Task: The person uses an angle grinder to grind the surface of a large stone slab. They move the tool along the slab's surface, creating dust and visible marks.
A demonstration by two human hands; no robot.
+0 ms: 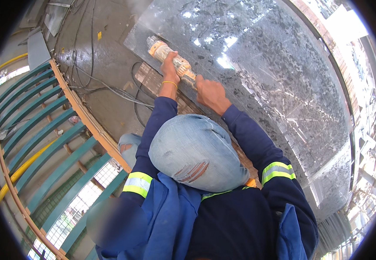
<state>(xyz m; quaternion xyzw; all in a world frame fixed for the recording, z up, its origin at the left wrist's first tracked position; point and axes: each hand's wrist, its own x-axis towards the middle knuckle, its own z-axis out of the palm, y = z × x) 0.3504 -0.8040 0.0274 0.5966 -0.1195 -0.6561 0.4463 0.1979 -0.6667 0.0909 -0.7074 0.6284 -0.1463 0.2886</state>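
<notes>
Speckled grey stone slab (274, 73), polished and glossy, fills the upper right of the head view, lying flat with its near edge running diagonally from upper left down to lower right. Angle grinder (170, 58), yellow-orange body, sits right on that edge at the slab's upper-left corner.

Grip state: left hand (169, 66) is wrapped tight around the grinder's body, fingers closed over the casing, yellow band at the wrist. Right hand (210, 92) is clenched just behind it, at the tail end of the tool (what it clamps there, rear handle or cord end, I cannot tell; the fist hides it).

Key relation: the grinder's long axis runs upper left to lower right, roughly in line with the slab edge. Head end points away from the person, up-left; tail points back toward the right hand. Left hand is the nearer one to the working head, right hand trails. Both forearms reach forward from the lower edge, dark blue sleeves (257, 143) with reflective yellow bands.

Raised knee in faded, torn jeans (196, 151) sits between the arms, below the tool. Black cables (110, 89) trail across the wet concrete floor (97, 56) left of the slab. Teal slatted rack (45, 130) with wooden rails stands further left, well apart from the hands.
</notes>
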